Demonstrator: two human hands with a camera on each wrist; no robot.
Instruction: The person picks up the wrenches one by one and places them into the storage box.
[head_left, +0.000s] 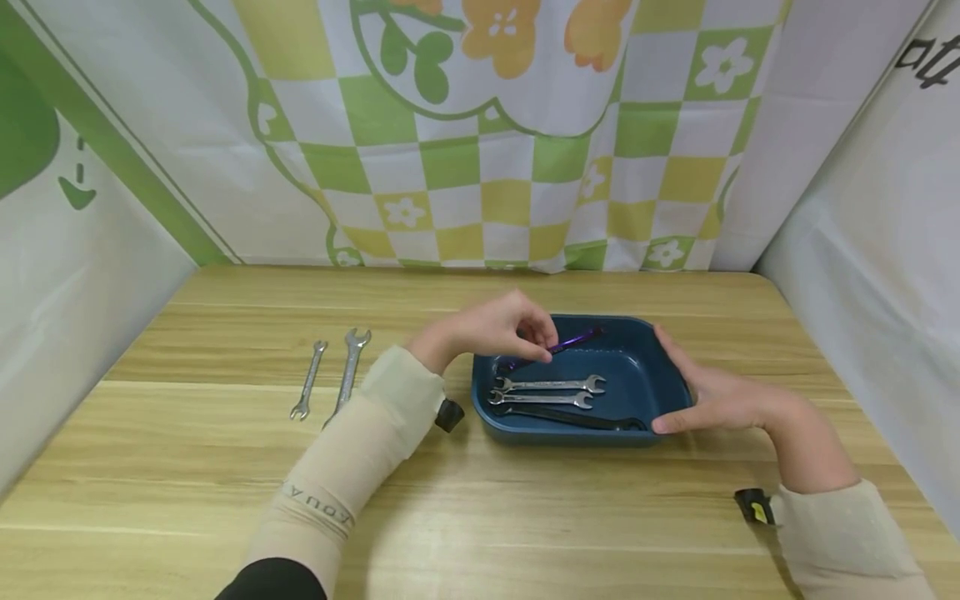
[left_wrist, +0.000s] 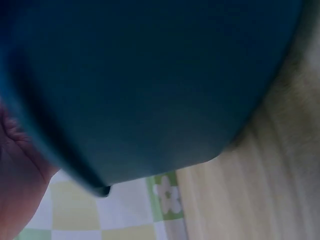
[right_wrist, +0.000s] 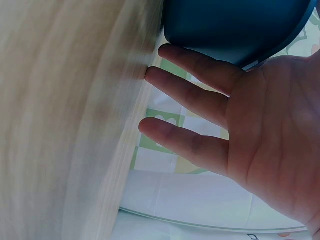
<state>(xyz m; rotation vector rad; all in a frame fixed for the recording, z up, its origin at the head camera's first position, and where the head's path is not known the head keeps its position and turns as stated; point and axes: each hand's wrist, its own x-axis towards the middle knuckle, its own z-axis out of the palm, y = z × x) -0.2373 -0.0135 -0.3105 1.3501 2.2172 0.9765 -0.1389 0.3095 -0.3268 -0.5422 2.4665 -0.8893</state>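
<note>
My left hand (head_left: 506, 325) reaches over the left part of a dark blue bin (head_left: 630, 375) and pinches a purple wrench (head_left: 576, 340), which slants inside. Below it in the bin lie two silver open-end wrenches (head_left: 551, 385) and a black wrench (head_left: 570, 417). At the bin's right end my right hand (head_left: 723, 396) touches the rim, thumb at the front corner and a finger at the back. The right wrist view shows three of its fingers (right_wrist: 190, 95) straight and spread beside the bin's wall. In the left wrist view the bin's outer wall (left_wrist: 150, 110) hides the fingertips.
On the wooden table (head_left: 187, 467), left of the bin, lie a small silver wrench (head_left: 308, 381) and a larger one (head_left: 350, 367), its lower end hidden by the left sleeve (head_left: 375, 417). A checked cloth (head_left: 480, 192) hangs behind the table.
</note>
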